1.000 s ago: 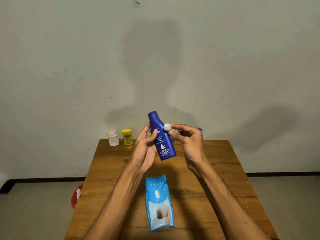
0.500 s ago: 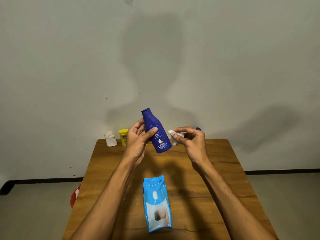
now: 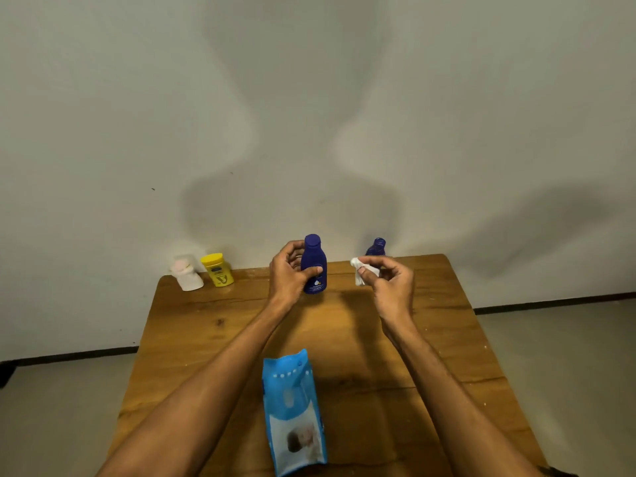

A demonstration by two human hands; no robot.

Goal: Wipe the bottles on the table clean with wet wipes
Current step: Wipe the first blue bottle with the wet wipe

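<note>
Left fingers (image 3: 292, 246) curl around the upright blue bottle (image 3: 313, 256), apparently steadying it on the table (image 3: 447, 339), while right fingers (image 3: 373, 261) pinch a crumpled wipe (image 3: 358, 278) alongside, ready to wipe.

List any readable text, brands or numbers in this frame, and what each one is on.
No text is legible in this frame.
blue bottle, held by the left hand: white label print, too small to read and partly behind the thumb.
yellow bottle: dark label patch, blurred.
wipes pack: a picture and dots, no legible words.
far blue bottle: no print shows.
wet wipe in the right hand: blank.
</note>
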